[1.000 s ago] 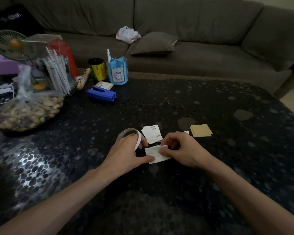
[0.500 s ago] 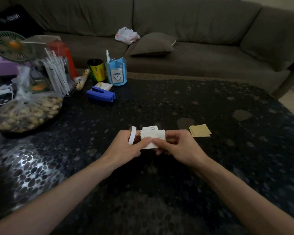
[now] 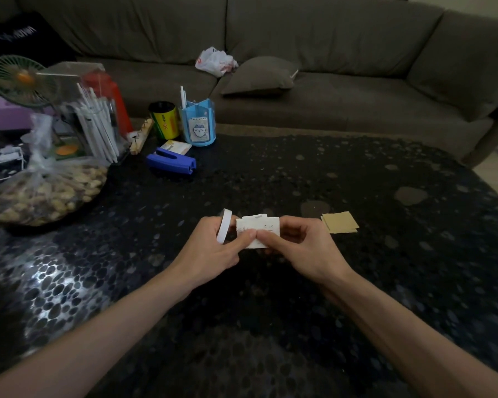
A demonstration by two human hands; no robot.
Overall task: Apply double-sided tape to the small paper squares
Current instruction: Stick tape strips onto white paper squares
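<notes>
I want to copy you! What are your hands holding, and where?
Left hand and right hand pinch the paper square at its lower half; the left hand's fingers also hold the tape roll.

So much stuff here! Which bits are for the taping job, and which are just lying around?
In use: tape roll in the left hand; white paper pinched by the right hand; tan paper squares, probably.
Lying about: blue stapler, pen holder, yellow can, bag of nuts, fan.
</notes>
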